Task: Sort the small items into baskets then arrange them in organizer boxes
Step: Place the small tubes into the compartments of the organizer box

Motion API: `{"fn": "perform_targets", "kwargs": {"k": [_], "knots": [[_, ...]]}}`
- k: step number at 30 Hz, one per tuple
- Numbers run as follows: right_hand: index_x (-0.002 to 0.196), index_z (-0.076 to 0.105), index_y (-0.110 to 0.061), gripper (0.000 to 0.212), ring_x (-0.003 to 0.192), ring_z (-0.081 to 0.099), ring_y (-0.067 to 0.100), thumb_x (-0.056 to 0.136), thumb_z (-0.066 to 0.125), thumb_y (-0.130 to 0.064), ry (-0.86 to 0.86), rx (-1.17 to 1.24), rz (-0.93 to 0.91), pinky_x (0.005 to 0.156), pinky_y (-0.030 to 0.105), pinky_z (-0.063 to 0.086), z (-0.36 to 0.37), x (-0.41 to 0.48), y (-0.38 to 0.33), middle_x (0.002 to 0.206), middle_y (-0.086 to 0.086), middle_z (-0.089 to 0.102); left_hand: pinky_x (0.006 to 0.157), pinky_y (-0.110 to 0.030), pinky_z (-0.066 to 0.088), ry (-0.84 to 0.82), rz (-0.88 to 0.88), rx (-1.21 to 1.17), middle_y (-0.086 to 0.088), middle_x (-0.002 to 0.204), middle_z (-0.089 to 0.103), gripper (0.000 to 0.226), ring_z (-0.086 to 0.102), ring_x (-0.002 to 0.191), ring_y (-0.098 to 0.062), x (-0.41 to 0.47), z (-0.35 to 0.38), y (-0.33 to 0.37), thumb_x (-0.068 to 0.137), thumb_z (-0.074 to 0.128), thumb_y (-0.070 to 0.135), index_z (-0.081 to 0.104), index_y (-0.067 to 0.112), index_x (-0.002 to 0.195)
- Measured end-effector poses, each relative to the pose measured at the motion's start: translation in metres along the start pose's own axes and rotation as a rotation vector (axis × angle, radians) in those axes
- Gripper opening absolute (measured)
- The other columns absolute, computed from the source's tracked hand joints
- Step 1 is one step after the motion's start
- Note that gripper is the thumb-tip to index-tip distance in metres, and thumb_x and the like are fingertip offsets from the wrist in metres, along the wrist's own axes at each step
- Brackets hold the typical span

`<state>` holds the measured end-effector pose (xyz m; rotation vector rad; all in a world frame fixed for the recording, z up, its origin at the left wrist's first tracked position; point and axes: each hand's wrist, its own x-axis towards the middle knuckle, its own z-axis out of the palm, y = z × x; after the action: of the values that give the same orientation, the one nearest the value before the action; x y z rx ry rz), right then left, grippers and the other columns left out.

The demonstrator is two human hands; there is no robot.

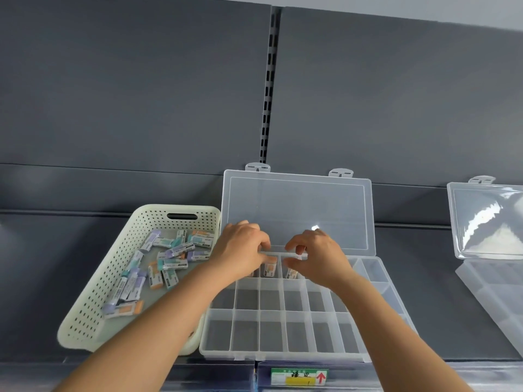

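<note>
A clear organizer box lies open on the shelf, its lid leaning on the back wall. Both hands are over its back row. My left hand has curled fingers and pinches the top of an orange-ended eraser standing in a compartment. My right hand pinches a second eraser in the compartment beside it. A cream perforated basket to the left holds several more erasers in purple, teal and orange sleeves. The two front rows of the box hold nothing.
A second clear organizer box with its lid up stands at the right edge. The dark grey shelf back panel rises close behind everything. A price label marks the shelf's front edge.
</note>
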<state>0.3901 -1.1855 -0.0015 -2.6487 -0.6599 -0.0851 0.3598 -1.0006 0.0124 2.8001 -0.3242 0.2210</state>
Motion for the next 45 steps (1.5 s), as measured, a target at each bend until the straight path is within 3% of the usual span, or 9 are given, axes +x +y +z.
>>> {"fn": "perform_targets", "kwargs": {"k": [7, 12, 15, 23, 26, 29, 35, 39, 45], "knots": [[0.099, 0.072, -0.023, 0.020, 0.091, 0.053, 0.013, 0.084, 0.069, -0.036, 0.016, 0.077, -0.244, 0.073, 0.025, 0.048, 0.002, 0.013, -0.064, 0.094, -0.005, 0.067, 0.068, -0.025, 0.041, 0.092, -0.228, -0.088, 0.016, 0.083, 0.059, 0.016, 0.050, 0.071, 0.001, -0.036, -0.049, -0.053, 0.085, 0.063, 0.014, 0.072, 0.027, 0.089], [0.106, 0.071, -0.025, 0.022, 0.109, 0.050, 0.017, 0.087, 0.063, -0.034, -0.165, 0.007, -0.412, 0.087, 0.035, 0.048, 0.026, 0.025, -0.129, 0.108, -0.003, 0.067, 0.080, -0.028, 0.049, -0.390, -0.452, 0.062, 0.015, 0.093, 0.067, 0.015, 0.060, 0.085, -0.007, -0.079, -0.064, -0.104, 0.080, 0.072, 0.022, 0.074, 0.028, 0.094], [0.109, 0.070, -0.024, 0.026, 0.114, 0.048, 0.022, 0.088, 0.058, -0.034, -0.210, -0.269, -0.541, 0.093, 0.036, 0.042, 0.044, 0.035, -0.159, 0.110, 0.001, 0.066, 0.078, -0.030, 0.052, -0.535, -0.541, 0.131, 0.009, 0.099, 0.069, 0.023, 0.063, 0.086, -0.014, -0.104, -0.057, -0.120, 0.078, 0.070, 0.017, 0.073, 0.027, 0.098], [0.117, 0.058, -0.006, 0.028, 0.103, 0.060, 0.029, 0.090, 0.053, -0.010, -0.453, -0.559, -0.432, 0.075, 0.036, 0.047, 0.079, 0.054, -0.191, 0.111, 0.009, 0.062, 0.069, -0.030, 0.035, -0.442, -0.339, 0.434, -0.004, 0.086, 0.061, 0.018, 0.055, 0.082, -0.025, -0.127, -0.048, -0.116, 0.080, 0.056, 0.007, 0.069, 0.016, 0.088], [0.122, 0.054, -0.004, 0.033, 0.106, 0.059, 0.032, 0.089, 0.053, -0.007, -0.494, -0.544, -0.429, 0.081, 0.039, 0.050, 0.085, 0.054, -0.187, 0.114, 0.012, 0.061, 0.067, -0.029, 0.032, -0.433, -0.337, 0.425, -0.004, 0.090, 0.062, 0.012, 0.050, 0.079, -0.022, -0.129, -0.049, -0.117, 0.080, 0.059, 0.008, 0.066, 0.016, 0.085], [0.107, 0.060, -0.006, 0.020, 0.100, 0.060, 0.031, 0.088, 0.053, -0.010, -0.511, -0.489, -0.447, 0.072, 0.037, 0.047, 0.087, 0.055, -0.186, 0.107, 0.011, 0.061, 0.063, -0.029, 0.037, -0.409, -0.376, 0.287, 0.000, 0.090, 0.061, 0.008, 0.055, 0.083, -0.021, -0.129, -0.050, -0.123, 0.081, 0.061, 0.014, 0.058, 0.020, 0.085], [0.086, 0.066, -0.013, 0.021, 0.083, 0.059, 0.025, 0.093, 0.050, -0.025, -0.179, 0.016, -0.334, 0.069, 0.030, 0.047, 0.057, 0.054, -0.172, 0.090, 0.005, 0.066, 0.067, -0.029, 0.053, -0.063, -0.491, -0.159, 0.013, 0.077, 0.064, 0.014, 0.060, 0.071, -0.001, -0.111, -0.070, -0.120, 0.074, 0.078, 0.025, 0.064, 0.028, 0.077], [0.084, 0.073, -0.014, 0.018, 0.076, 0.061, 0.021, 0.090, 0.059, -0.025, 0.059, 0.290, -0.208, 0.071, 0.033, 0.049, 0.023, 0.047, -0.140, 0.085, 0.004, 0.070, 0.058, -0.014, 0.043, 0.203, -0.406, -0.368, 0.019, 0.067, 0.063, 0.012, 0.058, 0.064, 0.006, -0.080, -0.080, -0.093, 0.075, 0.076, 0.020, 0.068, 0.029, 0.074], [0.087, 0.073, -0.018, 0.005, 0.069, 0.060, 0.010, 0.085, 0.069, -0.021, 0.235, 0.353, -0.035, 0.070, 0.025, 0.050, -0.026, 0.025, -0.071, 0.079, -0.005, 0.071, 0.060, -0.001, 0.040, 0.234, -0.169, -0.455, 0.023, 0.069, 0.063, 0.010, 0.057, 0.067, 0.013, -0.027, -0.067, -0.029, 0.080, 0.072, 0.016, 0.073, 0.024, 0.085]]}}
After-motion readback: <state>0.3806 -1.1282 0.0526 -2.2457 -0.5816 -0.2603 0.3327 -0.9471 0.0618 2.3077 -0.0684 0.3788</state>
